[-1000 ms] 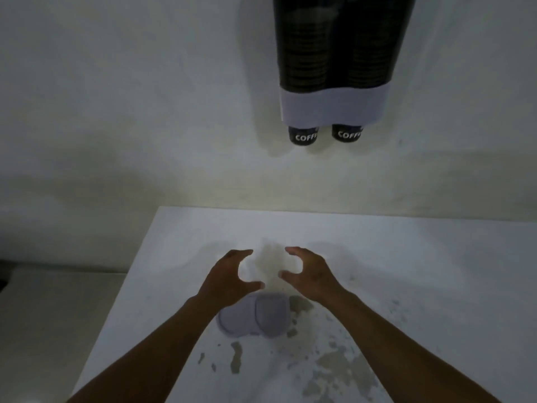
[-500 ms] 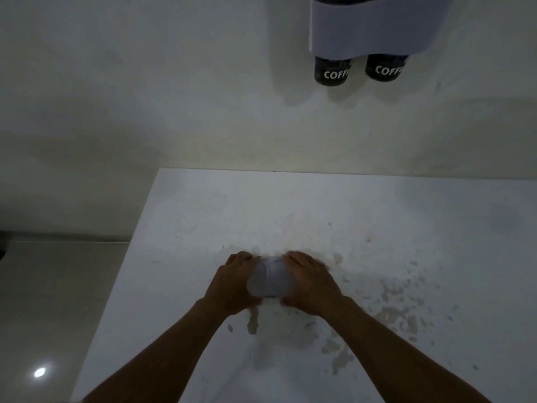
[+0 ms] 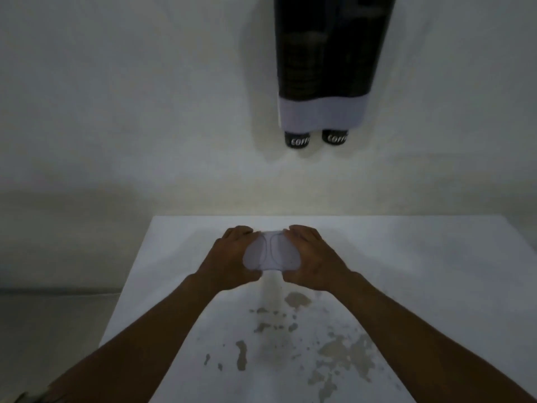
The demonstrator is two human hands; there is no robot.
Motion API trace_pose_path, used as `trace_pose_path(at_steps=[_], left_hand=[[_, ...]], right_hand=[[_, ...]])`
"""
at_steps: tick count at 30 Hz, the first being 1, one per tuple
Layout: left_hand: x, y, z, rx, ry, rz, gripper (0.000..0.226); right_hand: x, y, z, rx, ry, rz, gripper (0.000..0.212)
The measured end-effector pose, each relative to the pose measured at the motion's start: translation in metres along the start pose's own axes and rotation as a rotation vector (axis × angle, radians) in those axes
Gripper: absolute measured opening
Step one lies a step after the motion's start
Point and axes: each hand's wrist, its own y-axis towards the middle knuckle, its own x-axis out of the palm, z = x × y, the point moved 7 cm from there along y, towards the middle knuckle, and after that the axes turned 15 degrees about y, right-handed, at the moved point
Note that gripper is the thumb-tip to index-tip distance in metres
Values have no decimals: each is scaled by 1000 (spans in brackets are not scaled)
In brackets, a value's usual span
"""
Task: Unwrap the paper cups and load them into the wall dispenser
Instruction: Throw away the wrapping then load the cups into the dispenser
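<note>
Head view: double lid (image 3: 271, 255) seemingly crosswise.

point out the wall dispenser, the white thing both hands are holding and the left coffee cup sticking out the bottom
wall dispenser (image 3: 322, 113): head view, on its pale lower band.
white object (image 3: 271, 255): head view, on its near face, between the two hands.
left coffee cup (image 3: 297, 140): head view, on the black base below the dispenser.

We are holding the caps (image 3: 271, 254) between our left hand (image 3: 229, 258) and right hand (image 3: 312, 261) above the table (image 3: 421, 271). At one o'clock the dispenser (image 3: 331, 53) is hanging on the wall (image 3: 130, 97), two cups (image 3: 297, 139) sticking out below it.
</note>
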Motion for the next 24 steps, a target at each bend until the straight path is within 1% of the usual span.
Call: trace_pose_path(at_steps=[2,5,6,10,13,15,17,21,24], left_hand=[[-39,24,7,51,33,97,82],[-108,60,22,80,78,237,85],[-126,68,28,93,93,271,86],[-208,98,56,178,157,447,82],[-266,118,77,235,171,587,73],[-293,129,86,254,151,676,63],[-311,143,92,249,138,726,57],[-324,175,95,202,96,764,49],[-319,195,89,134,67,751,46]], right_hand=[[-44,8,-26,-124,-15,102,96],[-114,13,-69,-325,-74,280,87],[-131,13,-81,-376,-94,317,84],[-203,11,-134,-544,-181,472,77],[-254,12,-166,-633,-204,564,70],[-280,16,-180,-652,-180,612,66],[-305,22,-191,-644,-150,650,65],[-341,40,-202,-616,-107,698,66],[-354,61,-197,-556,-86,661,66]])
